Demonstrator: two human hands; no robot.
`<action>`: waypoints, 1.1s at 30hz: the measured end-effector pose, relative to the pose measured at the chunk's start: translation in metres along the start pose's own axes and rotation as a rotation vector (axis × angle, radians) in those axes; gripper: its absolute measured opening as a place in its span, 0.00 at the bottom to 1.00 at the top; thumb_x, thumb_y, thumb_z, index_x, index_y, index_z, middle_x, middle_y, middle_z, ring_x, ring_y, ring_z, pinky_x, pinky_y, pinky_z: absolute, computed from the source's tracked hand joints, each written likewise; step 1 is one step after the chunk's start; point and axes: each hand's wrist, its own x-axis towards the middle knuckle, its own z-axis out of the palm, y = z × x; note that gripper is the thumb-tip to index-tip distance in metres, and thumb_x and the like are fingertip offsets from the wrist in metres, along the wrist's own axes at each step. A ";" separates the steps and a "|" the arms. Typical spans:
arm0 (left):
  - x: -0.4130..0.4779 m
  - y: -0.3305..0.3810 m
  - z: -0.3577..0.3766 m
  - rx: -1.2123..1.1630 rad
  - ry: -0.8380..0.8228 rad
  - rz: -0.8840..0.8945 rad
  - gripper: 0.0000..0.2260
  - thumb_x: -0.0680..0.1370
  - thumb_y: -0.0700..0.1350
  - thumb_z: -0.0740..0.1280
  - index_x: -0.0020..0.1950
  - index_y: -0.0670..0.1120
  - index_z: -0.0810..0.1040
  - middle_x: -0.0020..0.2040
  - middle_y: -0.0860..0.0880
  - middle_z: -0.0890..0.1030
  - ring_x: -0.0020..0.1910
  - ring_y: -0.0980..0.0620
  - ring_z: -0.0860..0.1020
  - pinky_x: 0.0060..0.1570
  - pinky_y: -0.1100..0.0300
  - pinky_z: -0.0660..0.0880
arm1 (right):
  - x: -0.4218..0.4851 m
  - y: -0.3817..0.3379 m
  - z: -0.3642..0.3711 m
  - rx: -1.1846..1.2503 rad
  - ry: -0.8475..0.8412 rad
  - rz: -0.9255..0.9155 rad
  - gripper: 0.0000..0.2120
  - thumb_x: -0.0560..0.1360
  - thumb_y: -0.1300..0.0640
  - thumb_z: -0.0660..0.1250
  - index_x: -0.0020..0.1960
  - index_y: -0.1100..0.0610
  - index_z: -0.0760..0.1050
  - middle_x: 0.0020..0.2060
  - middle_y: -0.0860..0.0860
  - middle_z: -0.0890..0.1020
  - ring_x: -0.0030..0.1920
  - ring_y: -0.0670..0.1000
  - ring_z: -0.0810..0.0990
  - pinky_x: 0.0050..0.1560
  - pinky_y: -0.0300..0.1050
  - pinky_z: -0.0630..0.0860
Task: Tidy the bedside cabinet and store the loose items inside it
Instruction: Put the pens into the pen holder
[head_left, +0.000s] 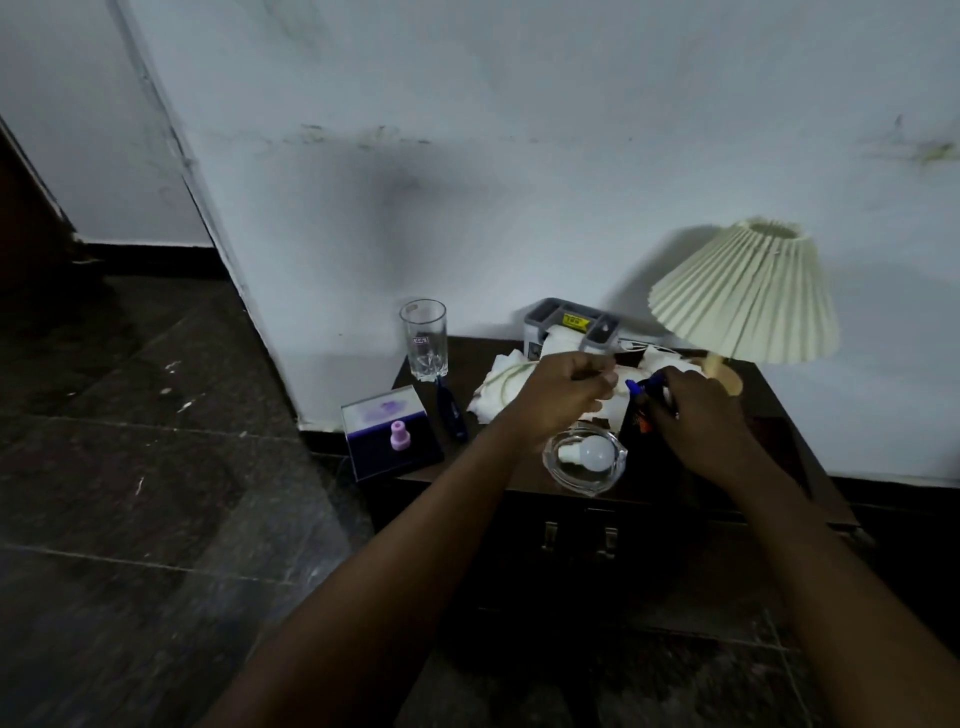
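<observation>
The dark wooden bedside cabinet (774, 415) stands against the wall, its top crowded. My left hand (566, 387) hovers over crumpled white tissues (498, 387) with its fingers curled; what it pinches I cannot tell. My right hand (698, 410) grips a blue pen (641, 387) above a dark box (636, 431). A light bulb (592, 453) lies in a glass ashtray (615, 467) near the front edge. A drinking glass (423, 338) stands at the back left, with a dark blue pen-like object (452, 410) lying beside it.
A clear box with a purple bottle (387, 439) overhangs the cabinet's left front corner. A grey organiser (571, 325) sits at the back. A pleated cream lamp (748, 296) stands at the back right. Two drawer handles (579, 540) show on the cabinet's front. Dark tiled floor lies left.
</observation>
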 end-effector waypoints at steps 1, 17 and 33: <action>-0.001 -0.003 0.003 -0.066 -0.035 -0.042 0.12 0.81 0.35 0.68 0.64 0.39 0.79 0.59 0.38 0.84 0.51 0.50 0.83 0.53 0.56 0.80 | 0.000 -0.001 0.000 0.021 -0.002 0.004 0.14 0.78 0.38 0.59 0.50 0.47 0.71 0.41 0.50 0.76 0.45 0.58 0.78 0.43 0.55 0.75; 0.005 -0.023 0.039 0.431 0.011 0.133 0.32 0.73 0.49 0.76 0.75 0.56 0.68 0.70 0.51 0.77 0.73 0.47 0.69 0.70 0.49 0.71 | -0.001 0.009 -0.029 0.316 0.269 0.138 0.10 0.81 0.51 0.67 0.48 0.58 0.74 0.33 0.49 0.76 0.38 0.54 0.78 0.41 0.50 0.71; 0.028 -0.003 0.066 0.672 -0.040 0.311 0.10 0.79 0.44 0.66 0.49 0.42 0.86 0.50 0.45 0.84 0.52 0.50 0.80 0.52 0.56 0.74 | -0.010 0.023 -0.026 0.264 0.274 0.114 0.07 0.79 0.56 0.68 0.50 0.60 0.77 0.45 0.52 0.75 0.46 0.50 0.71 0.41 0.40 0.59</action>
